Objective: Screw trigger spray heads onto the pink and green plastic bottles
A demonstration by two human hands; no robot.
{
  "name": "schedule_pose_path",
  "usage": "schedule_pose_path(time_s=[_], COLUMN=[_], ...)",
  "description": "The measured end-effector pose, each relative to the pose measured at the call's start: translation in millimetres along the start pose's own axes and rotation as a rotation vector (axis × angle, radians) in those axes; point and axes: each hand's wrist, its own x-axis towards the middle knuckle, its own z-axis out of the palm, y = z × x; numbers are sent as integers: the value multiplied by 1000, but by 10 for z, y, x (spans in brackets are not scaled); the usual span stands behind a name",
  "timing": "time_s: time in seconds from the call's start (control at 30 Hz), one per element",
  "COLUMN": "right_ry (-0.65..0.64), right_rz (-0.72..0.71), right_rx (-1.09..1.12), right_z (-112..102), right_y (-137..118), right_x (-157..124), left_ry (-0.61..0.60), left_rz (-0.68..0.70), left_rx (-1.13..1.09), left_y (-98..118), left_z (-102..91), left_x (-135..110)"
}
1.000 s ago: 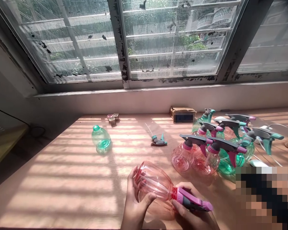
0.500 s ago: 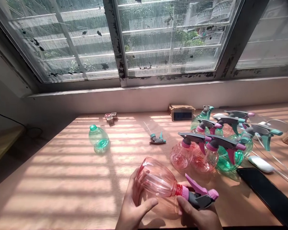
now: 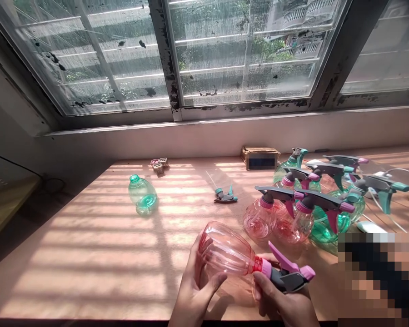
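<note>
A clear pink spray bottle (image 3: pixel 226 249) lies sideways between my hands, just above the front of the table. My left hand (image 3: pixel 199 281) is wrapped around the rounded base end, thumb along its near side. My right hand (image 3: pixel 282 297) grips the neck end, its thumb at the pink collar of the grey and pink spray head (image 3: pixel 288 272), whose trigger points up. Beyond them, a loose grey and teal spray head (image 3: pixel 225 196) with a thin tube lies on the table. An open green bottle (image 3: pixel 142 196) without a spray head stands at the left.
Several pink and green spray bottles (image 3: pixel 259 220) with heads on are grouped at the right. A small cardboard box (image 3: pixel 261 152) and small square pieces (image 3: pixel 158 166) sit toward the window wall. A white mouse (image 3: pixel 371 227) and cables are at the far right, beside a blurred dark patch.
The view has shifted slightly, so the things on the table sit a little differently in it. Both hands keep their hold on the pink bottle, with little visible movement.
</note>
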Motion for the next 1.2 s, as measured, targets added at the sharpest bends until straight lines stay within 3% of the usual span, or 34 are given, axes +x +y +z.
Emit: schedule_pose_path(time_s=[0.13,0.27,0.53,0.63,0.77,1.03,1.2], right_ry=[8,-30,96,21,-58,76,-20], right_rz=[-6,-110,4,11,-133,24,-7], right_rx=[-131,-143,-141,-127,-158,-100,-55], right_z=[33,62,17,48,84,48,73], right_y=[-104,-193,-119,-181,-271,-231,-291], right_x=[-52,-52,-1,-40,-74,-52,-85], left_ry=[-38,71,11,10,67,69,46], left_rz=[54,101,19,46,48,55,71], left_rx=[-63,20,105,47,12,67,-17], left_y=[-46,-125,-128,-44,28,-30,-37], left_z=[-39,-71,-96,-43,14,24,11], left_x=[42,86,64,67,75,46,45])
